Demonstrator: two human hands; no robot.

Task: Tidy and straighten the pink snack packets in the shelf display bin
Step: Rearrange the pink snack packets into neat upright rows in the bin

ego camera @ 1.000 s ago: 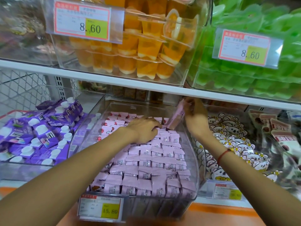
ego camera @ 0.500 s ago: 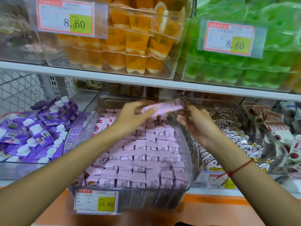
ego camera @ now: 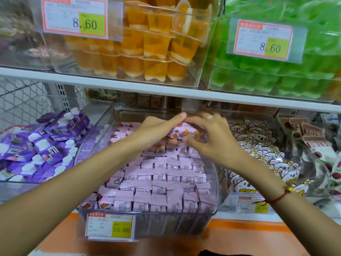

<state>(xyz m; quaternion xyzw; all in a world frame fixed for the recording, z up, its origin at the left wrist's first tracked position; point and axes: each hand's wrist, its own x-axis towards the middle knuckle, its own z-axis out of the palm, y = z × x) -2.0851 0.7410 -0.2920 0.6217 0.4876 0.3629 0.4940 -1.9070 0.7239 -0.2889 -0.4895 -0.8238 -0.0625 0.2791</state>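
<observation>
A clear plastic bin (ego camera: 215, 183) in the middle of the lower shelf is full of pink snack packets (ego camera: 162, 176) lying in rough rows. Over the back of the bin, both hands hold one pink packet (ego camera: 181, 133) with its printed face toward me. My left hand (ego camera: 156, 131) grips its left end, thumb stretched along the top edge. My right hand (ego camera: 208, 137) pinches its right end with curled fingers. A few packets at the bin's left side lie askew.
A purple carton bin (ego camera: 46, 145) stands to the left, and a bin of white cartoon-face packets (ego camera: 262, 156) to the right. The upper shelf edge (ego camera: 166, 92) runs just above my hands, under bins of orange and green jelly cups. A price tag (ego camera: 110, 227) marks the bin's front.
The packet, held flat and edge-on between both hands half a second ago, has been turned so its printed face shows. Both hands have closed in on it and dropped slightly toward the bin's back.
</observation>
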